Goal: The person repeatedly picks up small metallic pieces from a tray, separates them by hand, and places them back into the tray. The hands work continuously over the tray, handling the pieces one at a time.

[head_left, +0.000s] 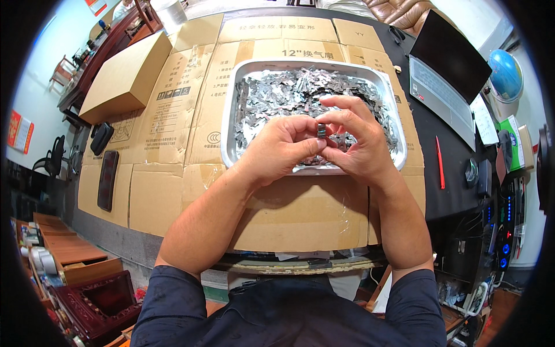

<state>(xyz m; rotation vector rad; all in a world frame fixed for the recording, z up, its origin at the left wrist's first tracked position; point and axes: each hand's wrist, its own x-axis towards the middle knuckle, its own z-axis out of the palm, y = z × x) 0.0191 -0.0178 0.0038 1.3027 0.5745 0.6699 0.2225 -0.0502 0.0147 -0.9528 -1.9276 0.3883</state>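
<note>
Both hands meet over the near part of a white tray (229,110) heaped with small dark and silvery flat strips (289,95). Between my fingertips is a short stack of small dark strips (321,132), held upright. My left hand (283,141) is closed, its thumb and forefinger pinching the stack. My right hand (358,136) has its thumb and fingers curled round the other side, with fingertips at the stack's top and edge. Which fingertips press on it hardest I cannot tell. The tray's contents beneath the hands are partly hidden.
Flattened cardboard (277,214) covers the table under the tray. At left are a cardboard box (127,78), a black phone (108,180) and a black case (102,139). On the right lie a laptop (442,95), a red pen (440,163) and a blue globe (504,74).
</note>
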